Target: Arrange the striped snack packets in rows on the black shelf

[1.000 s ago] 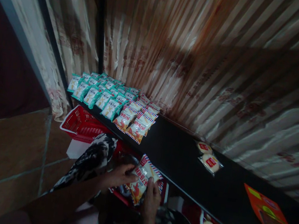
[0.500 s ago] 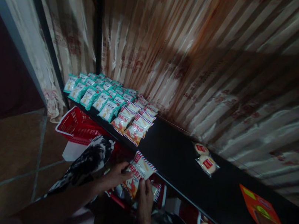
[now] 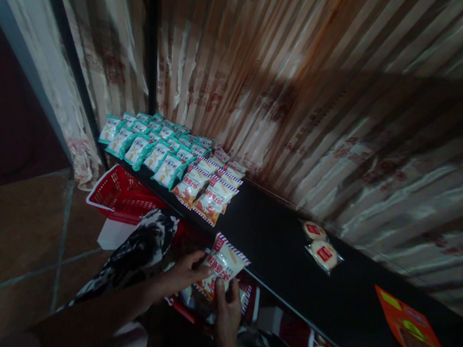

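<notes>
Legwear (image 3: 139,252): loose cloth, white with irregular black patches, soft-edged like cowhide or ink blots; covers both legs. Left portion folded and creased; right portion rounded, with broader black areas and greyer between them.

Pale cloth (image 3: 130,344): one piece, beside the left portion of the legwear; plain, faintly pinkish, perhaps an upper garment, the light being poor.

Left hand (image 3: 185,274), right hand (image 3: 228,309): bare, above the legwear; forearms likewise bare.
</notes>
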Demonstrator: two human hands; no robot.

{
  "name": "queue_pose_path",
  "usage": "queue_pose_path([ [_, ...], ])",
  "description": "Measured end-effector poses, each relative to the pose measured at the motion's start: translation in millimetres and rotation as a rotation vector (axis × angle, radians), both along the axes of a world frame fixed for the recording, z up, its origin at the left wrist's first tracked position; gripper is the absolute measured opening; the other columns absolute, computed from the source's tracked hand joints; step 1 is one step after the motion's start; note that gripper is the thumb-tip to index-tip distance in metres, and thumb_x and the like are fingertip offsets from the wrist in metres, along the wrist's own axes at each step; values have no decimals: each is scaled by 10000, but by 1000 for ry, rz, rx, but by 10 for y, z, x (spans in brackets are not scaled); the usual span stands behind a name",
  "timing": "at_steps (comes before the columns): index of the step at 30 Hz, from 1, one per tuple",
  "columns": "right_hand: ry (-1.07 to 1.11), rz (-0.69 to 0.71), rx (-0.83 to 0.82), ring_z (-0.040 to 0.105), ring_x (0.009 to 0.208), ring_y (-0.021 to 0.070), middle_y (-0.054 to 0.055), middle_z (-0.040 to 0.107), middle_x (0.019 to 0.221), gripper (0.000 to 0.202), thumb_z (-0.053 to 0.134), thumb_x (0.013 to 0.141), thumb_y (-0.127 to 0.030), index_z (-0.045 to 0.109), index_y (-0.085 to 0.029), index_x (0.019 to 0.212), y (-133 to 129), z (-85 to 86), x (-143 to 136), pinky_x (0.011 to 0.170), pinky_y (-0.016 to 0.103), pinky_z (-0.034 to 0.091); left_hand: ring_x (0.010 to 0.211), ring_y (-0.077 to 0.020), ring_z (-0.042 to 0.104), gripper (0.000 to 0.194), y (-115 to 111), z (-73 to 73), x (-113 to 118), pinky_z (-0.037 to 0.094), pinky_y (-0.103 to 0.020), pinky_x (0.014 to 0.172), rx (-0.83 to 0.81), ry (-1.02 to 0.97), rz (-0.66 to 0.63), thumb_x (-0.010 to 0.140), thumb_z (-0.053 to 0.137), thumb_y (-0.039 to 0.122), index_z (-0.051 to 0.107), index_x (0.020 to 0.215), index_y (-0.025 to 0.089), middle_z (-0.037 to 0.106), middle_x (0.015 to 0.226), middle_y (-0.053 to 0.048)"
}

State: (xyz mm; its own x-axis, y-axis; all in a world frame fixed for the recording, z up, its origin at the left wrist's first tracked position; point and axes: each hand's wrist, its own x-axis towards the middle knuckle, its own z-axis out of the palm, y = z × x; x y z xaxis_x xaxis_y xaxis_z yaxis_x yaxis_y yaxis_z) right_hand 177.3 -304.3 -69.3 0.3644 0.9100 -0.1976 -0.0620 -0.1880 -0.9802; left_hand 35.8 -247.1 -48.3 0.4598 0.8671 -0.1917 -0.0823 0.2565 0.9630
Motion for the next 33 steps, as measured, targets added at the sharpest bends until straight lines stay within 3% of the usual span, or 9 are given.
queue_pose_path([
  [7, -77, -16, 0, 634, 899, 232, 63, 691, 1011, 575, 634, 713, -542, 572, -187, 1161, 29, -14, -6, 775, 318, 498, 955, -230, 614, 500, 2, 4, 13, 473, -311, 819, -52, -8, 77, 715, 667, 456, 589, 1080, 123, 655, 1061, -103],
  [13, -12, 71, 2, 599, 1038, 246, 92, 640, 1165, 746, 670, 690, -515, 453, -167, 1314, 62, -2, -52, 879, 344, 471, 909, -223, 621, 467, 43, 9, -34, 475, -297, 781, -7, 47, 154, 728, 649, 476, 613, 1032, 123, 681, 972, -80],
  [16, 25, 75, -25, 603, 1034, 258, 96, 649, 1151, 768, 686, 666, -525, 462, -168, 1309, 61, 38, -92, 856, 353, 490, 901, -215, 620, 459, 45, -8, -44, 470, -278, 765, 9, 83, 187, 740, 632, 485, 618, 1022, 123, 684, 956, -68],
  [28, 7, -49, 5, 575, 1067, 255, 123, 601, 1223, 819, 678, 654, -528, 447, -140, 1337, 35, -46, -4, 916, 373, 450, 920, -214, 607, 433, 26, 19, 69, 463, -295, 807, 78, 149, 128, 788, 588, 436, 609, 1072, 110, 675, 981, -69],
  [33, 27, -124, -2, 601, 997, 241, 100, 636, 1158, 772, 666, 655, -532, 489, -156, 1307, 54, -53, 21, 867, 359, 472, 946, -214, 610, 475, 16, -4, 78, 478, -291, 806, 3, 134, 115, 743, 660, 379, 579, 1133, 119, 661, 1056, -86],
])
